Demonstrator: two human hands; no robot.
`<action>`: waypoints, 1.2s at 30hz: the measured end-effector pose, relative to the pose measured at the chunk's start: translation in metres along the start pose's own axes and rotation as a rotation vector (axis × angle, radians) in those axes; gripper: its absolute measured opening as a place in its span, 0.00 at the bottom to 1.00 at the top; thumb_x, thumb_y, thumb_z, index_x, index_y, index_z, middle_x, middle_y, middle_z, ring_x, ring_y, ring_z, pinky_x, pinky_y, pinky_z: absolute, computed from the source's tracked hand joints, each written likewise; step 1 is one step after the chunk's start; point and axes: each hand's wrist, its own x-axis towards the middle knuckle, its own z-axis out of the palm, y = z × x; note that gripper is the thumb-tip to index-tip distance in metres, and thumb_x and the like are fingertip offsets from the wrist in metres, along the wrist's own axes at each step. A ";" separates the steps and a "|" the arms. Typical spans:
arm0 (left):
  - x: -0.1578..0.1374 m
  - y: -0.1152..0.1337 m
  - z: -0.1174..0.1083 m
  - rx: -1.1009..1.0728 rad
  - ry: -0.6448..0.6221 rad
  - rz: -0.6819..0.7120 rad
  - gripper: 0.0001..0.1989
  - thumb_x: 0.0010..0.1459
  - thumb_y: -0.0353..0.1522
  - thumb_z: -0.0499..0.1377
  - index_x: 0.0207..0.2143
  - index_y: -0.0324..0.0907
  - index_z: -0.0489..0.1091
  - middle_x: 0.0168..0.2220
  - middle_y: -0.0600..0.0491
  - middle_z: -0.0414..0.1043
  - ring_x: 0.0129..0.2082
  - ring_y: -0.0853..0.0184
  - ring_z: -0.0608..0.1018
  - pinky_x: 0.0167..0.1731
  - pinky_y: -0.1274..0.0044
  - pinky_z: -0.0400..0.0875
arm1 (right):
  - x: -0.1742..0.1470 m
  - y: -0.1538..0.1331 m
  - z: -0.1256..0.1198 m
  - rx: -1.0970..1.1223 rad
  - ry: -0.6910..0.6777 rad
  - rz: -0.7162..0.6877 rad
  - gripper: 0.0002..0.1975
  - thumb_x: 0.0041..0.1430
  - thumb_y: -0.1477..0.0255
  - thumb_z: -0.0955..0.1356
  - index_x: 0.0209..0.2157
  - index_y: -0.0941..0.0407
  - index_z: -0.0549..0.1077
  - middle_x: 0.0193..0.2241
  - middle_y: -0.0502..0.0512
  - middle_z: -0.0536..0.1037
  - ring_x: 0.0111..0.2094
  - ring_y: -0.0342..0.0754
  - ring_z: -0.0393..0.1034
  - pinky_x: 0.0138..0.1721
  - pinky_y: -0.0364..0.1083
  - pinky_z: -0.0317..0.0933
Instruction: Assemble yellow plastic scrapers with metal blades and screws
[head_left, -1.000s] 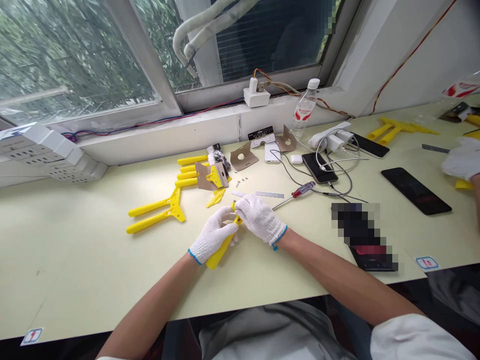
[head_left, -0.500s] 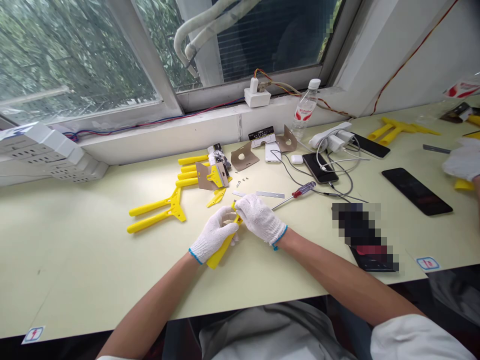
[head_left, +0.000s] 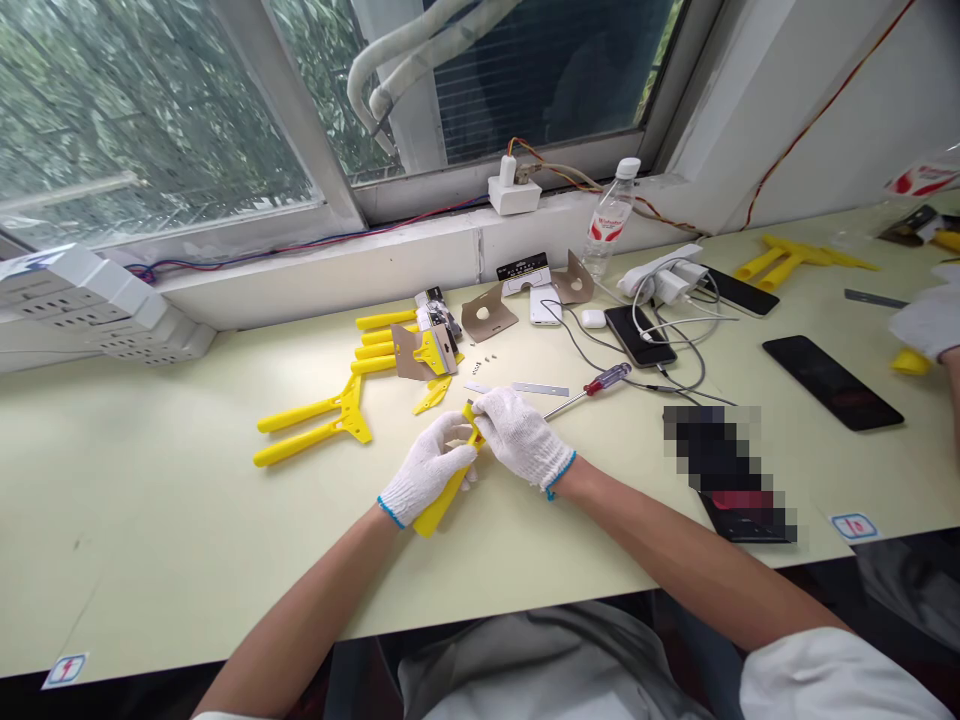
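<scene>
My left hand [head_left: 426,468], in a white knit glove, is closed round a yellow plastic scraper [head_left: 436,512] just above the table. The scraper's handle points toward me. My right hand [head_left: 521,432], gloved too, has its fingers pinched at the scraper's head, which they partly cover. Just beyond my right hand lies a screwdriver [head_left: 607,378] with a clear and red handle; the end of its shaft is hidden behind the hand. Flat metal blades [head_left: 541,389], small screws [head_left: 478,367] and a loose yellow plastic piece [head_left: 432,396] lie past my fingers.
More yellow scrapers [head_left: 311,430] lie to the left, with a carded scraper [head_left: 427,353] behind. Opened cardboard [head_left: 489,312], a water bottle [head_left: 609,220], a power strip [head_left: 660,272], cables and phones [head_left: 832,382] stand at back and right. A co-worker's gloved hand [head_left: 926,325] is at far right.
My right fingers have shifted slightly at the scraper's head, showing a little more of its tip. My left hand stays put. At far right the co-worker's hand and yellow piece have moved slightly.
</scene>
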 end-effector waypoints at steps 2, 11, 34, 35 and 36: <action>0.000 0.000 0.000 -0.001 0.002 -0.001 0.21 0.63 0.38 0.66 0.56 0.44 0.69 0.57 0.43 0.73 0.28 0.65 0.84 0.27 0.71 0.81 | 0.000 0.001 -0.001 0.038 -0.033 0.045 0.05 0.73 0.76 0.66 0.43 0.57 0.74 0.38 0.54 0.76 0.39 0.49 0.69 0.44 0.47 0.64; -0.002 0.003 0.002 0.004 -0.007 -0.012 0.23 0.62 0.37 0.66 0.57 0.43 0.68 0.57 0.42 0.74 0.27 0.68 0.83 0.29 0.72 0.81 | -0.001 0.000 -0.001 -0.106 -0.053 -0.005 0.06 0.71 0.75 0.66 0.37 0.57 0.74 0.34 0.55 0.75 0.36 0.50 0.64 0.41 0.48 0.57; -0.001 -0.003 0.003 0.038 0.042 0.005 0.23 0.63 0.38 0.66 0.58 0.44 0.68 0.57 0.42 0.73 0.29 0.67 0.84 0.27 0.72 0.81 | -0.002 0.001 0.000 0.022 -0.032 -0.005 0.05 0.69 0.79 0.65 0.40 0.57 0.73 0.37 0.55 0.74 0.38 0.48 0.66 0.43 0.46 0.62; -0.001 -0.003 0.003 0.035 0.043 0.006 0.23 0.63 0.38 0.66 0.58 0.44 0.68 0.58 0.42 0.73 0.29 0.67 0.84 0.27 0.72 0.81 | -0.002 0.001 -0.001 0.030 -0.031 -0.004 0.05 0.69 0.79 0.66 0.40 0.57 0.73 0.37 0.55 0.74 0.38 0.48 0.66 0.43 0.46 0.62; -0.001 -0.003 0.003 0.030 0.043 0.006 0.23 0.63 0.38 0.66 0.58 0.44 0.68 0.58 0.42 0.73 0.29 0.67 0.83 0.27 0.72 0.81 | -0.002 0.001 -0.001 0.038 -0.028 -0.003 0.05 0.69 0.79 0.66 0.40 0.57 0.73 0.37 0.55 0.75 0.38 0.47 0.66 0.42 0.46 0.62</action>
